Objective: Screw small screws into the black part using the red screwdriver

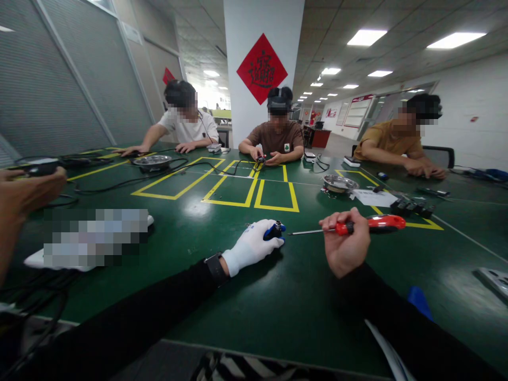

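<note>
My left hand (252, 244), in a white glove, rests on the green table (238, 296) and is closed around a small blue and black part (275, 231). My right hand (346, 244) is bare and grips a red-handled screwdriver (373, 224). Its thin shaft points left, with the tip just short of the blue part. Both of my arms wear black sleeves.
Three other people sit across the table at work. Yellow tape rectangles (254, 190) mark the table's middle. Metal bowls (339, 183) (153, 161), black cables (130, 182), papers (373, 197) and black parts (410, 206) lie about. Another person's hand (27, 190) is at the left edge.
</note>
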Demonstrator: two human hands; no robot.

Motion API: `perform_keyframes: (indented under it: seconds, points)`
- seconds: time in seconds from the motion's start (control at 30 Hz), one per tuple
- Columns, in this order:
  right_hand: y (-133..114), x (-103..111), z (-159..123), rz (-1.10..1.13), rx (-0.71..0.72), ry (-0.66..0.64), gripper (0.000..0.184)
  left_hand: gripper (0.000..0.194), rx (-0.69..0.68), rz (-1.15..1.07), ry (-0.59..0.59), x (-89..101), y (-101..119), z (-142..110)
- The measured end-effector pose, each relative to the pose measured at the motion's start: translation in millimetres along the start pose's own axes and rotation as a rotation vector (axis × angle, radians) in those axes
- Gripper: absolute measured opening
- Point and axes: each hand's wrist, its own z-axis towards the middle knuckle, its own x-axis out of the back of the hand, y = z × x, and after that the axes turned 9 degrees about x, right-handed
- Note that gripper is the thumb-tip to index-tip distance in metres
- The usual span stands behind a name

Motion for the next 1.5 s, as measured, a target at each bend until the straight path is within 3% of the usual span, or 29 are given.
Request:
perform_keyframes:
  seconds: [0.13, 0.23, 0.37, 0.5, 0.93, 1.1, 1.23, 1.37, 1.5]
  points:
    - [5.7, 20.4, 18.8, 0.069, -0.284, 0.336, 0.028, 0.047, -0.073, 0.086, 0.054, 3.4, -0.8, 0.2]
    - [9.7, 24.1, 19.9, 0.084, -0.398, 0.442, 0.024, 0.075, -0.064, 0.173, 0.114, 2.9, -3.3, 1.0]
    - [10.7, 19.0, 15.1, 0.101, -0.409, 0.421, 0.025, 0.072, 0.01, 0.157, 0.06, -0.4, -9.2, 2.8]
    - [11.6, 20.0, 15.1, 0.082, -0.382, 0.357, 0.026, 0.075, -0.008, 0.13, 0.076, -0.7, -11.1, 3.6]
    - [11.5, 20.3, 15.5, 0.134, -0.467, 0.394, 0.025, 0.075, 0.005, 0.136, 0.076, 0.5, -9.5, 5.5]
    - [10.8, 20.7, 15.5, 0.136, -0.476, 0.387, 0.025, 0.076, -0.08, 0.229, 0.071, 1.8, -14.9, 7.2]
    - [9.5, 18.5, 14.6, 0.135, -0.469, 0.385, 0.026, 0.052, -0.058, 0.268, 0.042, 2.4, -19.1, 11.0]
    - [9.4, 17.0, 14.4, 0.1, -0.458, 0.397, 0.025, 0.047, -0.107, 0.133, 0.087, 3.6, -17.4, 15.0]
    - [9.0, 16.2, 13.9, 0.07, -0.432, 0.396, 0.026, 0.049, -0.244, -0.05, 0.166, 8.1, -13.1, 13.7]
